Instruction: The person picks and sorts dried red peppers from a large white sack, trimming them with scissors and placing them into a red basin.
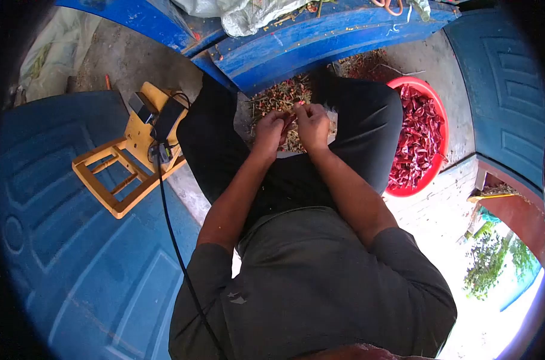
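Between my knees, my left hand has its fingers closed on a dark red dried chili. My right hand is close beside it, fingers pinched at the chili's upper end, where a small bright red bit shows; what exactly it holds is too small to name. Below both hands lies a heap of stems and red scraps. A red basin full of dark red dried chili pieces stands to the right of my right knee.
A blue wooden table with plastic bags and orange-handled scissors is in front. At left a wooden chair carries black devices, with a black cable running to me. Blue doors flank both sides.
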Demonstrator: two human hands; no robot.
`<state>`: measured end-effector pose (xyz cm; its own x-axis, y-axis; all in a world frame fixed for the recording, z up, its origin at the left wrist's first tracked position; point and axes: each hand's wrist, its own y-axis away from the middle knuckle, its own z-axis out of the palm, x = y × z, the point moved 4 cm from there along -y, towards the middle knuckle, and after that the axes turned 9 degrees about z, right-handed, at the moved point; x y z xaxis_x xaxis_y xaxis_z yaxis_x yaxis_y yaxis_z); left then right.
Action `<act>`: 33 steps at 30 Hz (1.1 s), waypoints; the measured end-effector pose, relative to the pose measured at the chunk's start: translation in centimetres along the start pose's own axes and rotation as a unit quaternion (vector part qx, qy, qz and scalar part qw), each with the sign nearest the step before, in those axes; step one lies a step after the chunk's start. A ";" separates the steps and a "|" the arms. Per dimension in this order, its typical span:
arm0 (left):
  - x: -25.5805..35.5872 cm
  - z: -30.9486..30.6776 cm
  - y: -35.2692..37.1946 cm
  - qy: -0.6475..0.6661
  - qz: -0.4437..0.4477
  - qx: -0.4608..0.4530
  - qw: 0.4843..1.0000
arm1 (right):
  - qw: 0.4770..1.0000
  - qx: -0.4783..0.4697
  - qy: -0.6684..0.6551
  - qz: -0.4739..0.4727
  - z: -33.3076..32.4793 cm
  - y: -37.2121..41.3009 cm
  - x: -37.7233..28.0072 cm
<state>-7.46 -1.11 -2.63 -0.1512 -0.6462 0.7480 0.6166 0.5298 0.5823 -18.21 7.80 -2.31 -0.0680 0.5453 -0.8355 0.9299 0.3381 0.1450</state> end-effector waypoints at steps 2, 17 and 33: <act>0.3 0.0 0.3 -0.007 0.011 -0.001 1.000 | 0.999 0.021 0.008 -0.030 -0.2 0.3 -0.8; 2.4 -1.7 2.8 0.007 0.023 0.011 1.000 | 0.986 -0.114 0.095 -0.071 -3.9 -1.0 -0.6; 2.6 0.0 3.7 -0.022 0.041 0.013 0.999 | 0.948 -0.293 -0.117 0.029 -2.6 2.8 -5.4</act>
<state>-5.54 -0.84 1.51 -0.1344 -0.5757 0.8065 0.6086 0.5943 0.5257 -16.20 7.79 4.03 0.1226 0.4131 -0.9024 0.5638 0.7193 0.4059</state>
